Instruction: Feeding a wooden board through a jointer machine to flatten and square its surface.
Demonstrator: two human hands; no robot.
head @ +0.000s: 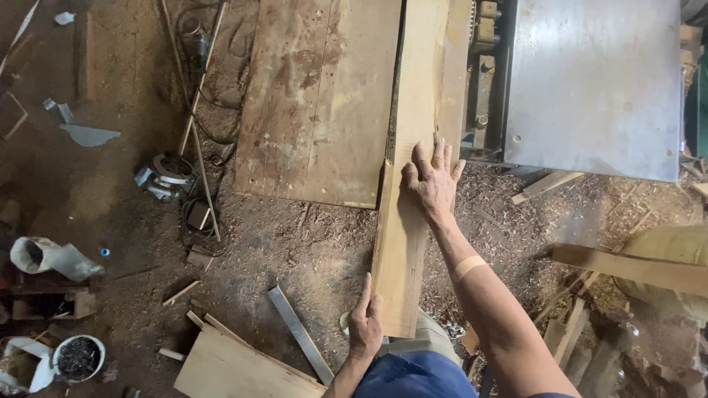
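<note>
A long pale wooden plank (417, 110) runs from near my waist up along the edge of a grey metal machine table (594, 88). My right hand (433, 179) lies flat on the plank's top face about midway, fingers spread. My left hand (366, 324) grips the plank's left edge close to its near end. A tan plaster strip wraps my right forearm.
A worn brown wooden board (321, 99) lies left of the plank. Sawdust and shavings cover the floor. Offcuts (243, 365), a metal strip (299, 333), cables (199, 133), a bowl of dark bits (77, 359) sit at left. Stacked timber (634, 269) is at right.
</note>
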